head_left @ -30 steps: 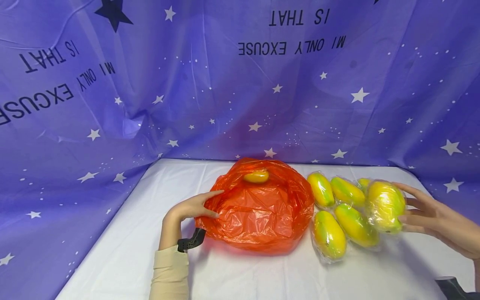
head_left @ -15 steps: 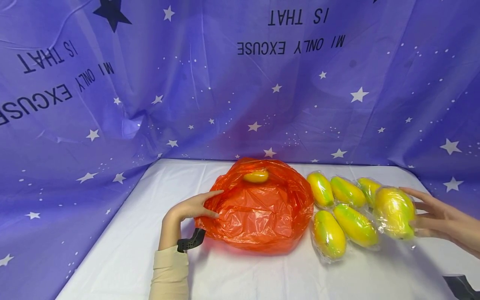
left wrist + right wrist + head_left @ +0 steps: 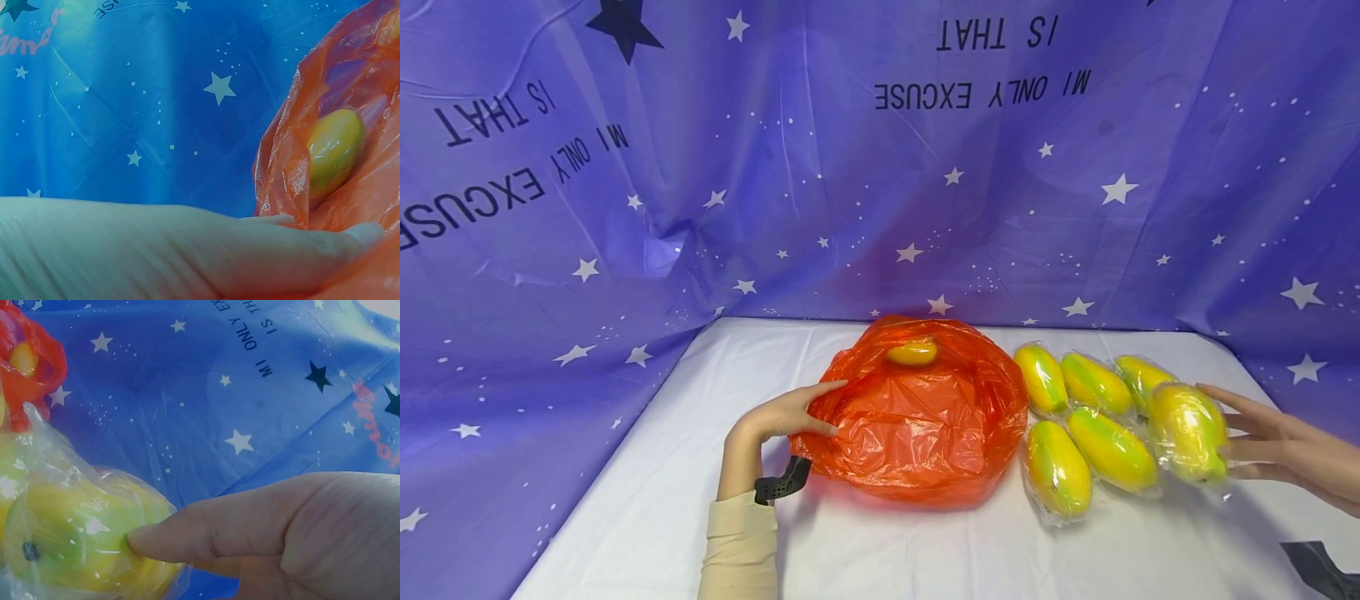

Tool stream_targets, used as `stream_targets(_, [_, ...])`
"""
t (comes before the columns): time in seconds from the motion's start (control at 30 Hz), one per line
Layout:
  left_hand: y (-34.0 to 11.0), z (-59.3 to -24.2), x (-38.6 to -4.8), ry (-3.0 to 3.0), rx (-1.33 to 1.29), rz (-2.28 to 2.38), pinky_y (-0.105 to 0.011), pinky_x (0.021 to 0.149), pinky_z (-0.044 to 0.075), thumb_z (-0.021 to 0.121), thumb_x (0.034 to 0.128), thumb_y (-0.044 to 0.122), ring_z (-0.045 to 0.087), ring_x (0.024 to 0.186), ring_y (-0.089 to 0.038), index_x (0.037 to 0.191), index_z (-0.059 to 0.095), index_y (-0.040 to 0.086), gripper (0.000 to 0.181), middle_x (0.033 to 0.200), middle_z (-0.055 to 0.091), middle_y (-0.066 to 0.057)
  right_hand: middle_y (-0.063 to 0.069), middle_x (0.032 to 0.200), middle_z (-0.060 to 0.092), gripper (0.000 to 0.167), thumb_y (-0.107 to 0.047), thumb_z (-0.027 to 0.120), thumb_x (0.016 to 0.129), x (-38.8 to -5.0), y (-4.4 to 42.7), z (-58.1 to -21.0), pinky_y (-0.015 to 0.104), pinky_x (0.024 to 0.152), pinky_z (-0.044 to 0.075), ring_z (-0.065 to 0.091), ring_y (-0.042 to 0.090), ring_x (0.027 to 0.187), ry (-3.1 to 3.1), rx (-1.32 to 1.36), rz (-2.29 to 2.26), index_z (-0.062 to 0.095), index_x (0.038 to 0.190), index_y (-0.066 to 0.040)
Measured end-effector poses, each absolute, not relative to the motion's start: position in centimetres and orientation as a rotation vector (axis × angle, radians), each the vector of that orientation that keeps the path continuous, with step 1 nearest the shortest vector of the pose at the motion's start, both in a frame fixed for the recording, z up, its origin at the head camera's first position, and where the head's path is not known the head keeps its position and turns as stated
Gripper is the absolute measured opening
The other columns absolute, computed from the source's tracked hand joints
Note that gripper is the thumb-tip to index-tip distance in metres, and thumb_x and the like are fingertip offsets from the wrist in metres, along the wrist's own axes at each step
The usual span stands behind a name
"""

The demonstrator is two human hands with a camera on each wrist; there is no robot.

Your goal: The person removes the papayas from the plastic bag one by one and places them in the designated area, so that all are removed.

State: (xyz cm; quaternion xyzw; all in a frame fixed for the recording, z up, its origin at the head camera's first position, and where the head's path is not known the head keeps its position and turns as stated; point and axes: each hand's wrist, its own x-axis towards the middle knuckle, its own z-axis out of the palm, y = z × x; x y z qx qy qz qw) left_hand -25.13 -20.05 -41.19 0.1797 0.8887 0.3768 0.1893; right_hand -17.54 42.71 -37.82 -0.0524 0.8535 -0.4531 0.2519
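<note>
At the left rim of the red plastic bag (image 3: 917,442), my left hand (image 3: 790,410) holds the edge, with the thumb (image 3: 350,244) lying on the plastic. The other fingers are partly hidden by the bag. Its mouth gapes towards me, and a yellow mango (image 3: 913,352) lies deep inside. My right hand (image 3: 1277,442) grips a plastic-wrapped yellow-green mango (image 3: 1187,429) from its right side. In the right wrist view the thumb (image 3: 181,537) presses on that mango's wrapping, while the other fingers pass partly out of sight beneath it.
Several more wrapped mangoes sit between the bag and my right hand, among them a near one (image 3: 1060,471) and a far one (image 3: 1041,379). A white cloth (image 3: 647,492) covers the table. Purple-blue starry fabric (image 3: 850,167) hangs behind and at the sides.
My right hand and the mango in it have shifted right and slightly nearer to me, uncovering more of the mango behind. The left hand and the bag have stayed put.
</note>
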Motion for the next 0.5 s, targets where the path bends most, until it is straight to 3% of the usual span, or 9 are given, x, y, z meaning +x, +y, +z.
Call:
stream_targets(0.07, [-20.0, -41.2, -25.1, 2.498, 0.505, 1.061, -0.059, 0.109, 0.024, 0.076, 0.0826, 0.021, 0.029, 0.138, -0.037, 0.149, 0.038, 0.014, 0.077, 0.15, 0.037, -0.014, 0.046, 0.144, 0.0, 0.08, -0.018, 0.047, 0.102, -17.7, 42.8, -38.1, 0.04, 0.085, 0.052, 0.054, 0.006, 0.11, 2.291, -0.145, -1.248, -0.015, 0.153, -0.025])
stream_targets(0.13, [-20.0, -41.1, -25.1, 2.497, 0.506, 1.062, -0.059, 0.109, 0.024, 0.076, 0.0826, 0.021, 0.029, 0.138, -0.037, 0.149, 0.038, 0.014, 0.077, 0.15, 0.038, -0.014, 0.045, 0.144, 0.003, 0.079, -0.018, 0.046, 0.102, -17.8, 42.9, -38.4, 0.038, 0.085, 0.052, 0.052, 0.002, 0.108, 2.275, -0.152, -1.259, -0.014, 0.153, -0.024])
stream_targets(0.3, [-20.0, -41.1, -25.0, 2.498, 0.508, 1.062, -0.059, 0.109, 0.024, 0.075, 0.0826, 0.022, 0.03, 0.138, -0.037, 0.149, 0.039, 0.014, 0.077, 0.15, 0.038, -0.014, 0.046, 0.144, 0.003, 0.08, -0.02, 0.047, 0.102, -18.0, 42.9, -38.9, 0.049, 0.089, 0.05, 0.046, 0.034, 0.12, 2.273, -0.125, -1.243, -0.014, 0.153, -0.016])
stream_targets(0.4, [-20.0, -41.1, -25.0, 2.5, 0.508, 1.059, -0.059, 0.109, 0.025, 0.076, 0.0825, 0.022, 0.03, 0.137, -0.037, 0.149, 0.039, 0.014, 0.077, 0.15, 0.038, -0.014, 0.045, 0.144, 0.001, 0.079, -0.019, 0.047, 0.102, -18.1, 42.9, -39.2, 0.045, 0.088, 0.051, 0.048, 0.028, 0.119, 2.256, -0.123, -1.257, -0.013, 0.154, -0.019])
stream_targets(0.5, [-20.0, -41.1, -25.1, 2.502, 0.51, 1.055, -0.059, 0.109, 0.025, 0.076, 0.0824, 0.023, 0.03, 0.137, -0.037, 0.149, 0.039, 0.014, 0.077, 0.15, 0.038, -0.014, 0.045, 0.145, -0.001, 0.078, -0.018, 0.047, 0.102, -18.1, 43.0, -39.6, 0.039, 0.086, 0.05, 0.051, 0.009, 0.111, 2.225, -0.127, -1.293, -0.01, 0.155, -0.028])
